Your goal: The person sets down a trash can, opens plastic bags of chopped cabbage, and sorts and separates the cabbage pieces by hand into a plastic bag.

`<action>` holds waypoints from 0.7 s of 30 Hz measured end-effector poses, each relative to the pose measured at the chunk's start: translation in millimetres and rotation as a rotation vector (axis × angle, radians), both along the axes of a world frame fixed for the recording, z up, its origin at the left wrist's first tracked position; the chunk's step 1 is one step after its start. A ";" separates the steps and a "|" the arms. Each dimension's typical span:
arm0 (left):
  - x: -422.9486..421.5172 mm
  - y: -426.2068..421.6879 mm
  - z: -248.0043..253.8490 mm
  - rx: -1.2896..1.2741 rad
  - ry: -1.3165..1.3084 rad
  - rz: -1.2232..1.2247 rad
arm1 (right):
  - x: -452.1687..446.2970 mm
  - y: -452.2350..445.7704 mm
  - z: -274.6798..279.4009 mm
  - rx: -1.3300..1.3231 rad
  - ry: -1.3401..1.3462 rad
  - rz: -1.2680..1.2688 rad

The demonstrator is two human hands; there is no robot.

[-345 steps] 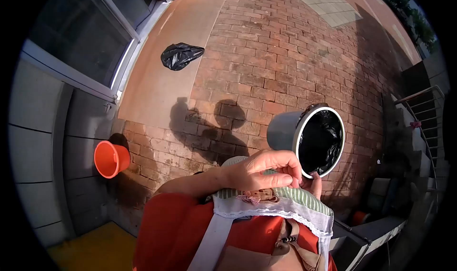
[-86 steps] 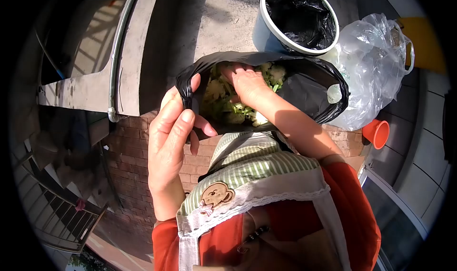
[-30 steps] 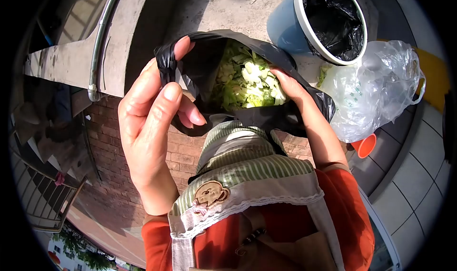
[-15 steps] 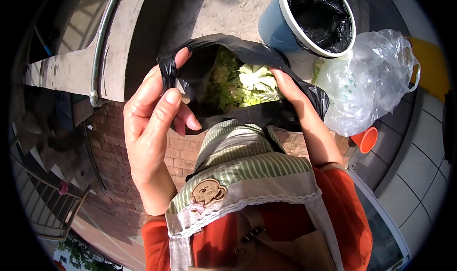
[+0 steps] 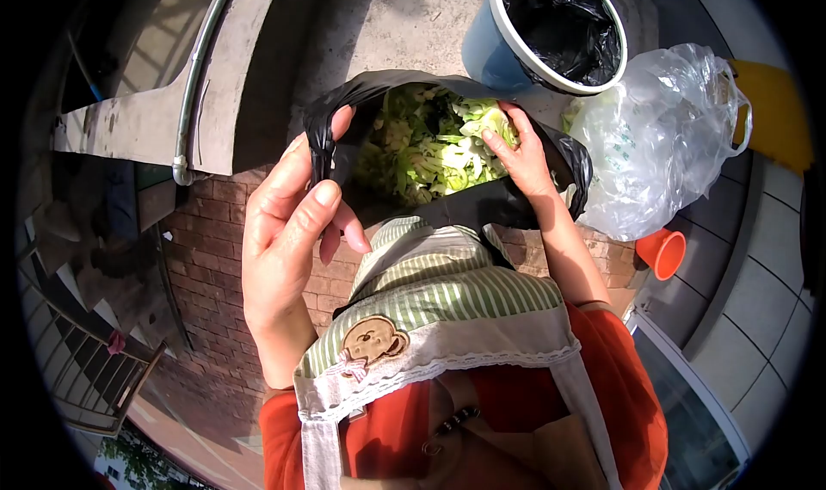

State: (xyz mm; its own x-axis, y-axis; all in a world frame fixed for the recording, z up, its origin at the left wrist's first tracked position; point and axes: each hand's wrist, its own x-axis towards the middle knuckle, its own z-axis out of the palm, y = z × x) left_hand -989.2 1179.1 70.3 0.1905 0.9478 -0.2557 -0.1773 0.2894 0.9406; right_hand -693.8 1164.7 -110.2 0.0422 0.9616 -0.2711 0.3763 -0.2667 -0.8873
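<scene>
A black plastic bag (image 5: 465, 208) hangs in front of the apron with its mouth spread wide. Loose green and pale vegetable leaves (image 5: 413, 150) fill much of its inside. On the left, my left hand (image 5: 292, 223) grips the bunched rim of the bag between thumb and fingers. My right hand (image 5: 523, 156) reaches into the bag from the right side. Its thumb and fingers close around a clump of pale green leaves near the bag's far right wall. The bag's bottom is hidden under the leaves.
Beyond the bag stands a blue bin (image 5: 490, 55) with a white rim and black liner. A clear plastic bag (image 5: 654, 146) lies to the right, near a small orange cup (image 5: 661, 253). A concrete ledge with a metal pipe (image 5: 194, 86) runs at left, above brick paving (image 5: 215, 240).
My right hand has shifted from the bag's right rim into the bag, where it now holds leaves. My left hand keeps the rim and sits slightly further right in view.
</scene>
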 end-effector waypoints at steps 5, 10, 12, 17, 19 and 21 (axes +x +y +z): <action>3.6 -3.9 1.5 0.004 0.012 0.019 | 13.8 -21.6 -11.9 -0.226 -0.336 0.530; 0.0 -6.5 -1.0 0.006 0.005 -0.006 | 11.0 -35.3 -13.1 -0.251 -0.511 0.444; -0.1 -6.6 -0.4 0.004 0.001 -0.005 | 8.5 -32.4 -13.1 -0.203 -0.503 0.462; -2.6 -9.8 0.9 -0.008 0.022 0.008 | -30.1 -1.9 -11.0 -0.162 -0.604 0.361; -3.9 -12.0 0.4 -0.022 0.030 0.008 | -36.9 8.1 -38.5 -0.188 -0.561 0.349; -5.5 -13.3 0.4 -0.034 0.035 0.008 | -45.8 14.7 -56.0 -0.082 -0.727 0.296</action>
State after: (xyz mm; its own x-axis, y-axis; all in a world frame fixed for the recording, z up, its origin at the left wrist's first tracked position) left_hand -994.7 1165.8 70.7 0.1730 0.9399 -0.2944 -0.1467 0.3202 0.9359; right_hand -739.6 1179.4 -166.1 -0.0186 0.9386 -0.3446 0.9202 -0.1186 -0.3730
